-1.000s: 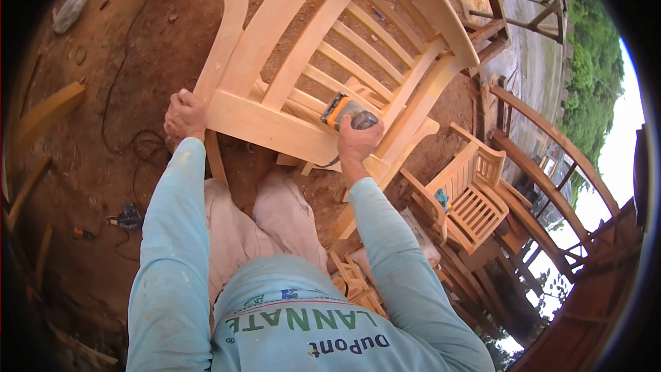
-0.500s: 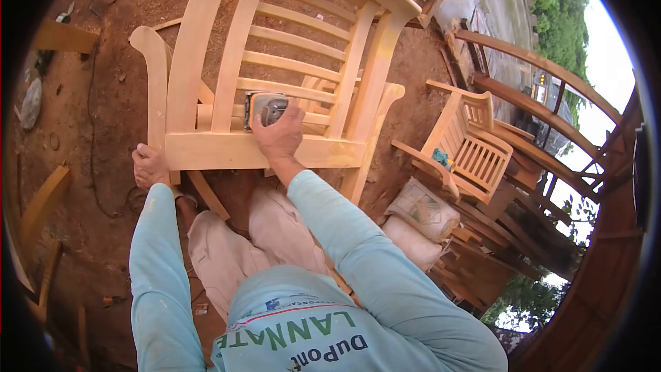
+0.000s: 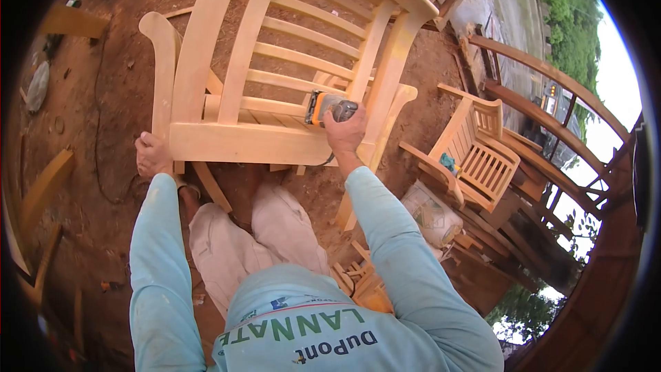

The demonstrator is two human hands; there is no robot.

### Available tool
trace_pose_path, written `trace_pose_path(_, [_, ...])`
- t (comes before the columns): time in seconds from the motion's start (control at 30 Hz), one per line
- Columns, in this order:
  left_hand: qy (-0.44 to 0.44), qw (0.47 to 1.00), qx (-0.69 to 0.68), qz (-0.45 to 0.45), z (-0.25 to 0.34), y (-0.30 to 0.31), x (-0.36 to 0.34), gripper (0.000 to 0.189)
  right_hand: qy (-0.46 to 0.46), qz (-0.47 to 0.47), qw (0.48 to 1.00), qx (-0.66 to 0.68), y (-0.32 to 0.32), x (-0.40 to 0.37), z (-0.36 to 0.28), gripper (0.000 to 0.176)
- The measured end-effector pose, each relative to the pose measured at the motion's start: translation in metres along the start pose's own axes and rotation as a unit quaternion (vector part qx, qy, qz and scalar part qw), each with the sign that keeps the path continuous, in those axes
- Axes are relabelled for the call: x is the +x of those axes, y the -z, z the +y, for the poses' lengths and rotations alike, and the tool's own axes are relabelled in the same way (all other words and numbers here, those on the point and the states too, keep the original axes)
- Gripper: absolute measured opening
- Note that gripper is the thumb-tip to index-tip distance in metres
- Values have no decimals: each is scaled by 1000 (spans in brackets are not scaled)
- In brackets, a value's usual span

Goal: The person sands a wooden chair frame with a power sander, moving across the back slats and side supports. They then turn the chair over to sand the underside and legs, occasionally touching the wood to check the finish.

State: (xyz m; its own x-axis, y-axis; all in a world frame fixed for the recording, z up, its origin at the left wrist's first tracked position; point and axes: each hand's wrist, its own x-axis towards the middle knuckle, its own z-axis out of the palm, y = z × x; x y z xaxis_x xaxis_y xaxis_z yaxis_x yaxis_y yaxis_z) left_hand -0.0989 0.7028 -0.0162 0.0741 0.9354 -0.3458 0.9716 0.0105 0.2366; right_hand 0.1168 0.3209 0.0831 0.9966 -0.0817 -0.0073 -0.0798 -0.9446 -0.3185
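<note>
A pale wooden chair (image 3: 248,143) with curved slats stands before me, its broad bottom rail nearest my body. My right hand (image 3: 347,129) is wrapped round an orange and grey power sander (image 3: 329,108), which rests at the rail's upper edge near the right end of the slats. A dark cord hangs below that hand across the rail. At the rail's left end, my left hand (image 3: 153,156) grips the corner of the frame, its fingers curled over the wood.
A second slatted wooden chair (image 3: 475,148) with a teal cloth on it stands at the right. Near it lie a filled sack (image 3: 432,213) and stacked boards. Curved wood pieces (image 3: 47,189) lie on the dirt at the left.
My right hand and the sander have moved right along the rail, from the middle toward its right end. My left hand keeps its hold at the left corner. The view has shifted slightly.
</note>
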Motion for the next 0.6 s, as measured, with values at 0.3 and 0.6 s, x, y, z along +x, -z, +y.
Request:
trace_pose_path(0.3, [-2,1000,-1,7,1,0,-1,57,-2,1,1000,7,7,2,13,79])
trace_pose_path(0.6, [6,1000,4,-22,1,2,0,62,-20,10,1000,13,5,-8,15,80])
